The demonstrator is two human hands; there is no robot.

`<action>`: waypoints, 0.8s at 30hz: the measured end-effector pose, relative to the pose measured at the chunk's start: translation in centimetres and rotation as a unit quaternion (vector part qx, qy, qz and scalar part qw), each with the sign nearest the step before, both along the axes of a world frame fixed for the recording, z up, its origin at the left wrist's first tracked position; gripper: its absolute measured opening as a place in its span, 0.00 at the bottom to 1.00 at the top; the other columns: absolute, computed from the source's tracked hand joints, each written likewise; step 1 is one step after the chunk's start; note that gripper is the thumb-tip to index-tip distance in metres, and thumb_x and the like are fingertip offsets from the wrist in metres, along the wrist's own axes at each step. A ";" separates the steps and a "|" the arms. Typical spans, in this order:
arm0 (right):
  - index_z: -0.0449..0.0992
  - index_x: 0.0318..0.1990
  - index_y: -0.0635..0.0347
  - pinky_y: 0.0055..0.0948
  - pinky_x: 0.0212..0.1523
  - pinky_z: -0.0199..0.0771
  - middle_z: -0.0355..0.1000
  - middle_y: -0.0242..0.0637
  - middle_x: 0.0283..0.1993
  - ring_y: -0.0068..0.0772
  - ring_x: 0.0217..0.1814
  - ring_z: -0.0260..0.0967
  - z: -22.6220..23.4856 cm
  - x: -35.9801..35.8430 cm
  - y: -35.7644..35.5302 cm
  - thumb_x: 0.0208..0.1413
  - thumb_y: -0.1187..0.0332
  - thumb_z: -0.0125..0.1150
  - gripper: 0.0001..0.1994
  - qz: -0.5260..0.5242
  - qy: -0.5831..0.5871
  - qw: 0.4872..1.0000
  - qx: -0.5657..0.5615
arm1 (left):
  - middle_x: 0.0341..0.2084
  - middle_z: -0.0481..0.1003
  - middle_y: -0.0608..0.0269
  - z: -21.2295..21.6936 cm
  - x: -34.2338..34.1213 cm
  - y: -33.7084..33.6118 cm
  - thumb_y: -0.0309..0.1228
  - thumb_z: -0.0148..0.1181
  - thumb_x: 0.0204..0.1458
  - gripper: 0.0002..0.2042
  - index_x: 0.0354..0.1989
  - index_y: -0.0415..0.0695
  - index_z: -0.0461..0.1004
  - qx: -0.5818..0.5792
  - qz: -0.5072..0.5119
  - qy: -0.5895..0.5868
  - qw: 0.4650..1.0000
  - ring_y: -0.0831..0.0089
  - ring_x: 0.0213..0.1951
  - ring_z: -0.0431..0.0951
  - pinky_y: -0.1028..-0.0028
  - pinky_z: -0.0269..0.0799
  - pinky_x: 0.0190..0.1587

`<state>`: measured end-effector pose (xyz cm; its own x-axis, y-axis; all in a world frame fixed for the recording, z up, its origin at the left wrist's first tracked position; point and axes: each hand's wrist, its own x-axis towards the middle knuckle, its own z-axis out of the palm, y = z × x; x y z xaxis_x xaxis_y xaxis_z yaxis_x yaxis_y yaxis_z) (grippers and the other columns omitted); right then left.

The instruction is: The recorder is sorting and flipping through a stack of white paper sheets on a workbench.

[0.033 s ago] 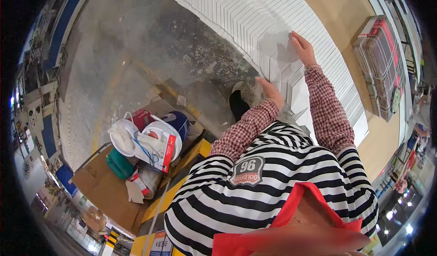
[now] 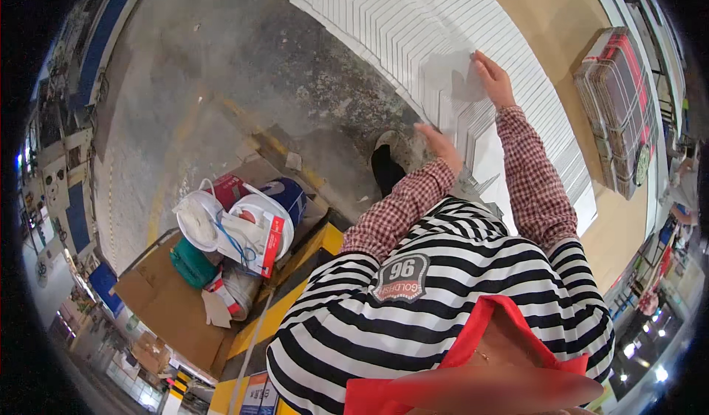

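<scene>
A long row of overlapping white sheets [image 2: 413, 27], fanned out like steps, curves across the work surface before me. My right hand [image 2: 495, 81] reaches over them from the right, fingers extended, its fingertips at the sheets beside a dark shadow. Whether it presses on them I cannot tell. Nearer my body, my left hand [image 2: 443, 148] is at the sheets' left edge with its fingers stretched out and nothing visible in them.
Tan board [image 2: 550, 27] lies beyond the sheets. On it, at the right, sits a string-tied bundle of printed card pieces [image 2: 614, 108]. At left a cardboard box [image 2: 151, 297] stands near white buckets [image 2: 198, 227] and a green object [image 2: 193, 262]. My shoe [image 2: 390, 145] shows on the concrete floor.
</scene>
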<state>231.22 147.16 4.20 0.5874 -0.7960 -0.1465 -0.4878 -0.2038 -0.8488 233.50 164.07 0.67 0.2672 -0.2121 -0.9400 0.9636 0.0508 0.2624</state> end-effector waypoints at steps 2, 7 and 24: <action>0.66 0.51 0.62 0.21 0.48 0.61 0.67 0.38 0.48 0.25 0.47 0.64 -0.3 -0.6 0.0 0.54 0.61 0.48 0.19 0.002 -0.025 1.000 0.014 | 0.62 0.37 0.53 2.7 0.6 -1.3 0.66 0.25 0.46 0.44 0.61 0.40 0.35 0.037 0.042 0.098 0.994 0.60 0.62 0.41 0.67 0.34 0.61; 0.66 0.51 0.61 0.22 0.51 0.58 0.67 0.38 0.48 0.25 0.50 0.62 -0.3 -0.9 -1.5 0.54 0.58 0.47 0.21 -0.016 -0.069 0.993 0.097 | 0.60 0.42 0.49 4.6 1.8 -0.7 0.66 0.25 0.45 0.44 0.60 0.37 0.41 0.071 0.048 0.069 0.994 0.58 0.61 0.44 0.66 0.37 0.61; 0.59 0.56 0.60 0.29 0.59 0.48 0.56 0.40 0.58 0.34 0.62 0.50 4.9 -12.6 2.6 0.55 0.63 0.46 0.21 -0.136 0.017 0.982 -0.129 | 0.35 0.64 0.54 5.4 10.7 0.6 0.35 0.47 0.52 0.16 0.46 0.38 0.62 -0.072 -0.277 -0.654 0.700 0.63 0.42 0.62 0.65 0.56 0.48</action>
